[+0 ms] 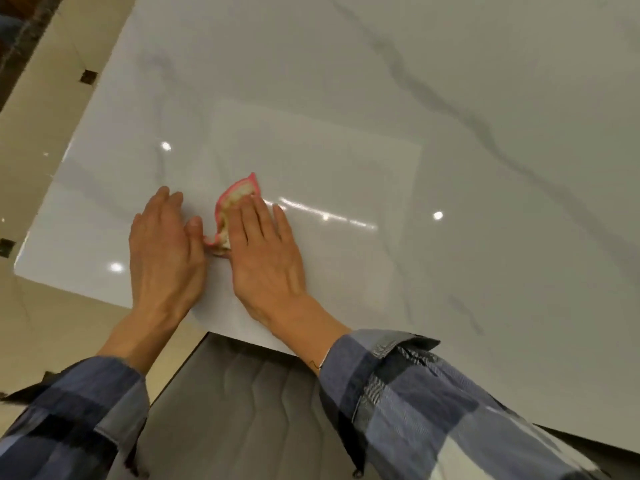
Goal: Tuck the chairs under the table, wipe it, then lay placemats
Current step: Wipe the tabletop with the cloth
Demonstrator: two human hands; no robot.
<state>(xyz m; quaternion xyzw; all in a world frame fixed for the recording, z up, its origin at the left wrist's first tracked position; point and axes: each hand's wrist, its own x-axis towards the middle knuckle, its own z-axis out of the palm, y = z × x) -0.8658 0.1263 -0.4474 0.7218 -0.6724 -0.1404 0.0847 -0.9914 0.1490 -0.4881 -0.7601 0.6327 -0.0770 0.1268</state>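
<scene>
Cloth (232, 199), pink-edged, lies bunched on the white table (450, 133), long axis running away from the person. Right hand (265, 251) presses it with straight fingers; left hand (162, 244) rests flat beside it.

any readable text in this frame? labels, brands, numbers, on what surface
None. No words, labels, brands or numbers can be read anywhere in the head view.
The cloth, yellow with a pink edge, under the right hand: no tag or print shows.
The table: only grey marble veining and light glare.
The left hand lies flat on the table beside the cloth.
The plaid sleeves and the grey chair seat: pattern only, no lettering.
</scene>
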